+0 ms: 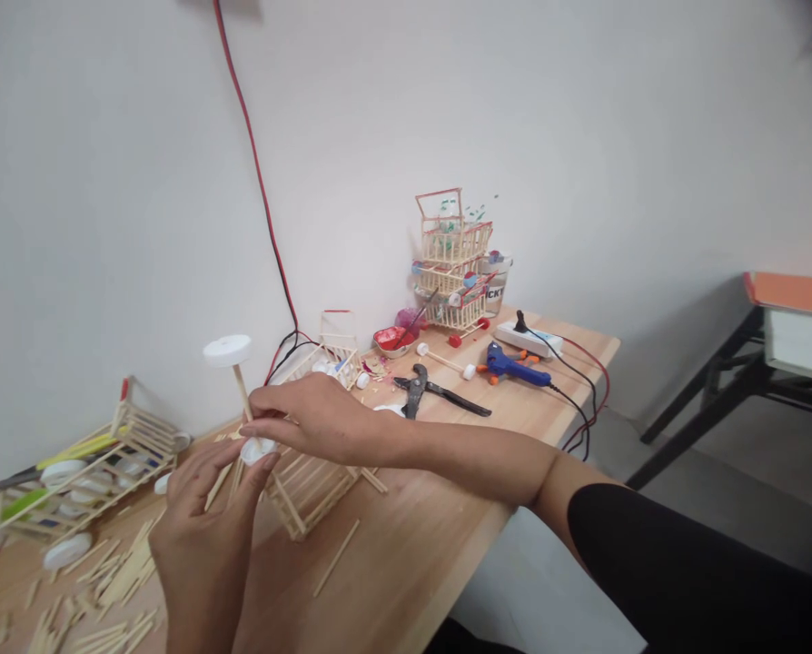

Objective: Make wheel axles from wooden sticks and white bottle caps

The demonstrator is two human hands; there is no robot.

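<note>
My left hand point(205, 509) pinches a white bottle cap point(257, 449) between thumb and fingers. A thin wooden stick point(241, 386) stands in that cap, tilted slightly, and carries a second white cap point(227, 350) on its upper end. My right hand point(311, 418) reaches across from the right, its fingers closed around the lower part of the stick just above the lower cap. Beneath my hands lies a small cart frame made of sticks point(311, 490), partly covered by my right hand and forearm.
Loose sticks point(116, 572) litter the front left, near a stick basket point(93, 481) of caps. Pliers point(426, 391), a capped stick axle point(445, 359), a blue glue gun point(515, 365) and a power strip point(529, 340) lie rightward. Stacked stick carts point(453, 263) stand behind a red paint dish point(396, 340).
</note>
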